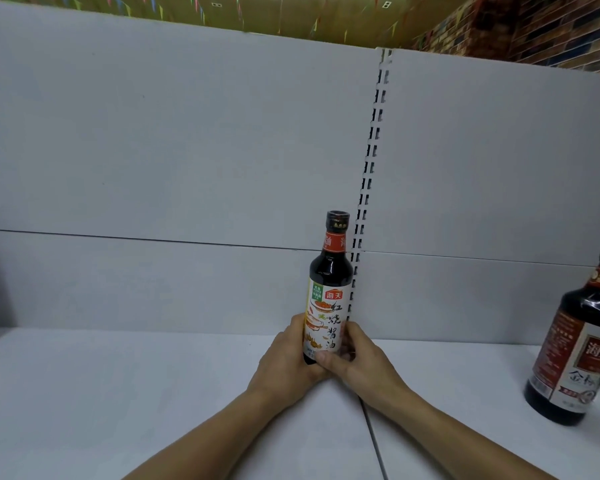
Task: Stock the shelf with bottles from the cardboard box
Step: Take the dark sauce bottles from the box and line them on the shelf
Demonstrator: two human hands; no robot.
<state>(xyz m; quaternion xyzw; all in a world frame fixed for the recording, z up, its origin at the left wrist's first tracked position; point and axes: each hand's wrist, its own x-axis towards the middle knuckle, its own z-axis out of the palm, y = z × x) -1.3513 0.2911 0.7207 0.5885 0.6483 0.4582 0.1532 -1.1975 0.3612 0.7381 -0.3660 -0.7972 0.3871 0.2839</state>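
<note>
While both my left hand (284,355) and right hand (357,358) wrap the sauce bottle (328,292) upright on the shelf (118,393), one larger bottle (575,341) stands stocked; the box is unseen, so what's left is probably plenty.

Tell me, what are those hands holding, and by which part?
Both the left hand and the right hand grip one dark sauce bottle, upright, by its lower body, around the bottom of its label.
</note>
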